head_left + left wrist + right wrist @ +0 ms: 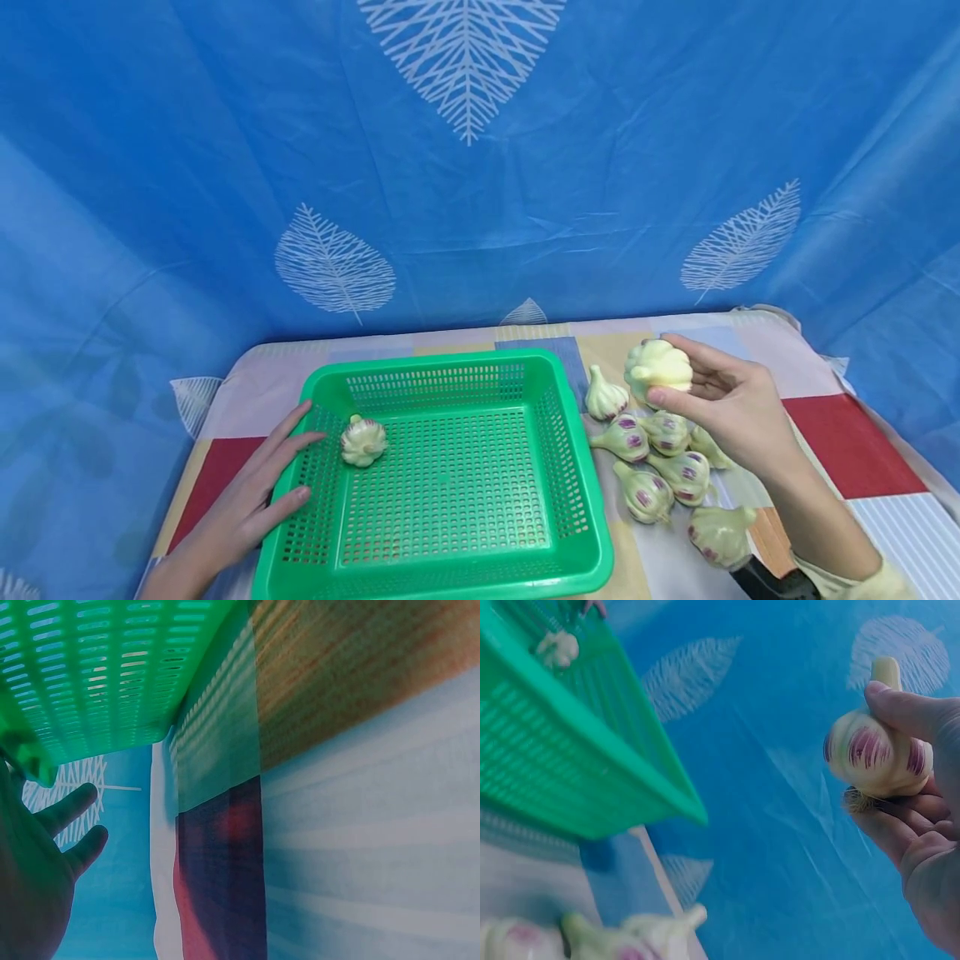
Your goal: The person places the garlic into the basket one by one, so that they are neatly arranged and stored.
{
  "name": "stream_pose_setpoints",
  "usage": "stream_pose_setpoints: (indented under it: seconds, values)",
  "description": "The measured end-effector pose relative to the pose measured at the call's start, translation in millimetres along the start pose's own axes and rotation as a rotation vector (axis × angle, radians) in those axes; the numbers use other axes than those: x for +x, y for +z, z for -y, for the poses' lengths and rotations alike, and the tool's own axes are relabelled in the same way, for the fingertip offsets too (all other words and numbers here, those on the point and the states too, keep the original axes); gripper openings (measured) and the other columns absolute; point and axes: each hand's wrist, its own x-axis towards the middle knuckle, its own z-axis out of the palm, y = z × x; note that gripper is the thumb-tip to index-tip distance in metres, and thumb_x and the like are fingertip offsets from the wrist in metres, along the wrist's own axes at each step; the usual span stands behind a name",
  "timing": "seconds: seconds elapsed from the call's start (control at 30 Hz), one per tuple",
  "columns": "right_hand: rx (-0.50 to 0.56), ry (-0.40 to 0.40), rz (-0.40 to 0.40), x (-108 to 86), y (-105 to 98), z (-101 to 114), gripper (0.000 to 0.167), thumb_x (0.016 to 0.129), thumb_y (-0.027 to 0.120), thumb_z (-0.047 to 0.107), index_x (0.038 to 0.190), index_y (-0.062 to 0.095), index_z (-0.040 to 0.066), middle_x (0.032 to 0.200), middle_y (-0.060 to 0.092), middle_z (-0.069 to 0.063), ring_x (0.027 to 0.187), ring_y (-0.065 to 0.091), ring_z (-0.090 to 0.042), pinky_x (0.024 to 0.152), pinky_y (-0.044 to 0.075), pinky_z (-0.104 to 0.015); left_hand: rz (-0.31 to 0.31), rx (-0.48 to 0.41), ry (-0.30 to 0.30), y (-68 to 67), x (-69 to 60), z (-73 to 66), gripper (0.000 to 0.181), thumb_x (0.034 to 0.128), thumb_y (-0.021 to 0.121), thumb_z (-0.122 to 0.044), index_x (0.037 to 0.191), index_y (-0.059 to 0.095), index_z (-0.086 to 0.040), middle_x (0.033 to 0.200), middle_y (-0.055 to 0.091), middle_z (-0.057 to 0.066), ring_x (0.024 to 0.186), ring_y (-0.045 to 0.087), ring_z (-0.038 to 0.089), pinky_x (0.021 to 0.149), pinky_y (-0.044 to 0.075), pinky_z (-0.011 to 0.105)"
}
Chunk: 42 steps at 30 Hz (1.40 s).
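Observation:
Between the thumb and fingers of my right hand (738, 400) is a garlic bulb (658, 368), raised over a pile of other garlic bulbs (686, 475). The right wrist view shows purple streaks on the held bulb (877, 754), its stem up by the thumb and its roots near the fingers. My left hand (251, 492) rests on the left rim of a green plastic basket (600, 533), fingers spread and fairly straight. Inside that basket, near its left wall, lies one garlic bulb (363, 441). In the left wrist view, two fingers (71, 810) show below the basket wall.
A patchwork-patterned cloth (840, 442) covers the table. Behind it hangs a blue curtain (480, 225) with white leaf prints. The pile of bulbs lies close to the basket's right side, and one bulb (722, 536) sits near my right wrist.

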Motion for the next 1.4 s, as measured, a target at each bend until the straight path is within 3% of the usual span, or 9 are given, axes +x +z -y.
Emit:
stream_pose_setpoints:
  seconds: [0.2, 0.5, 0.63, 0.77, 0.9, 1.13, 1.4]
  values:
    - [0.082, -0.021, 0.061, 17.0, 20.2, 15.4, 0.06, 0.084, 0.081, 0.002, 0.14, 0.059, 0.002, 0.12, 0.069, 0.009, 0.094, 0.071, -0.01, 0.074, 0.056, -0.023, 0.004, 0.013, -0.01, 0.8, 2.9, -1.2, 0.065, 0.0883, 0.072, -0.014, 0.148, 0.048, -0.018, 0.167, 0.015, 0.003, 0.148, 0.019, 0.01, 0.103, 0.032, 0.016]
    - [0.246, 0.029, 0.226, 42.8, 59.6, 27.5, 0.065, 0.083, 0.083, 0.006, 0.141, 0.055, -0.003, 0.123, 0.067, -0.02, 0.098, 0.072, -0.018, 0.079, 0.058, -0.032, -0.006, 0.033, -0.008, 0.0, 4.0, -1.1, 0.064, 0.0871, 0.072, -0.015, 0.147, 0.049, -0.018, 0.167, 0.016, 0.003, 0.148, 0.019, 0.01, 0.102, 0.04, 0.024]
    - [0.309, 0.043, 0.302, 52.8, 80.7, 32.6, 0.069, 0.082, 0.084, 0.008, 0.142, 0.053, -0.004, 0.119, 0.069, -0.02, 0.099, 0.072, -0.023, 0.079, 0.058, -0.036, -0.011, 0.033, -0.006, 0.5, 4.8, -0.1, 0.064, 0.0866, 0.072, -0.015, 0.147, 0.05, -0.017, 0.167, 0.017, 0.002, 0.148, 0.019, 0.01, 0.101, 0.043, 0.027]
    - [0.339, 0.019, 0.38, 59.8, 102.7, 38.2, 0.07, 0.08, 0.086, 0.011, 0.141, 0.055, -0.003, 0.115, 0.071, -0.017, 0.098, 0.072, -0.026, 0.078, 0.059, -0.037, -0.02, 0.015, -0.003, 1.8, 4.6, 0.7, 0.064, 0.0866, 0.071, -0.014, 0.147, 0.05, -0.017, 0.167, 0.017, 0.002, 0.148, 0.02, 0.012, 0.102, 0.038, 0.022]
    - [0.297, -0.021, 0.454, 64.2, 123.2, 41.9, 0.069, 0.079, 0.088, 0.016, 0.139, 0.058, -0.001, 0.114, 0.071, -0.012, 0.097, 0.072, -0.023, 0.076, 0.059, -0.036, -0.024, -0.011, 0.003, 3.9, 3.0, 0.5, 0.064, 0.0878, 0.069, -0.012, 0.148, 0.049, -0.016, 0.167, 0.016, 0.004, 0.149, 0.02, 0.012, 0.103, 0.035, 0.018]
    - [0.221, -0.072, 0.595, 71.5, 158.6, 43.6, 0.065, 0.081, 0.087, 0.022, 0.137, 0.06, 0.002, 0.111, 0.071, -0.003, 0.098, 0.07, -0.016, 0.075, 0.058, -0.035, -0.039, -0.01, 0.019, 4.4, 1.6, -0.7, 0.064, 0.0879, 0.07, -0.013, 0.148, 0.048, -0.016, 0.167, 0.018, 0.005, 0.147, 0.02, 0.008, 0.094, 0.051, 0.03]
    - [0.058, -0.198, 0.792, 81.2, 210.3, 38.7, 0.064, 0.083, 0.086, 0.023, 0.138, 0.06, 0.002, 0.102, 0.071, 0.005, 0.085, 0.066, -0.008, 0.071, 0.054, -0.027, -0.035, 0.007, -0.003, 4.5, -0.6, 2.5, 0.062, 0.0879, 0.069, -0.013, 0.147, 0.049, -0.013, 0.167, 0.018, 0.006, 0.148, 0.019, 0.007, 0.096, 0.049, 0.03]
